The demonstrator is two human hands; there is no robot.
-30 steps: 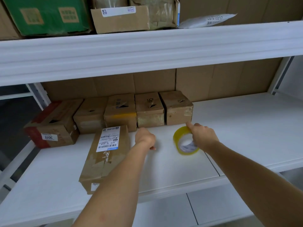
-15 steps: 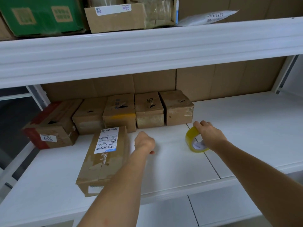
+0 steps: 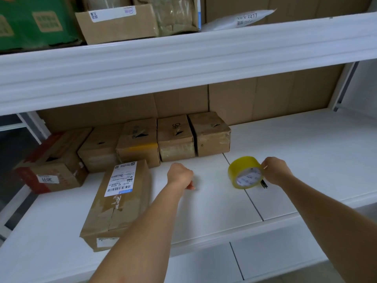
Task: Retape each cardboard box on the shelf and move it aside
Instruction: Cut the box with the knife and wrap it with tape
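Hands over the shelf (image 3: 306,139), tape roll (image 3: 245,172) held.

The right hand (image 3: 277,172) pinches the upright roll; the left hand (image 3: 180,176) is a fist gripping nothing. The labelled box (image 3: 118,203) lies flat, long axis running from the front edge to the back.

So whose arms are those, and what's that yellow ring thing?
The arms belong to a person wearing a camera on their head, so you see what they see. There is no robot. The right hand holds a yellow roll of sticky tape standing on the white shelf. The left hand is curled into a fist and holds nothing. Beside it lies a long brown cardboard box with a white label. Behind, a row of small brown cardboard boxes waits against the back.
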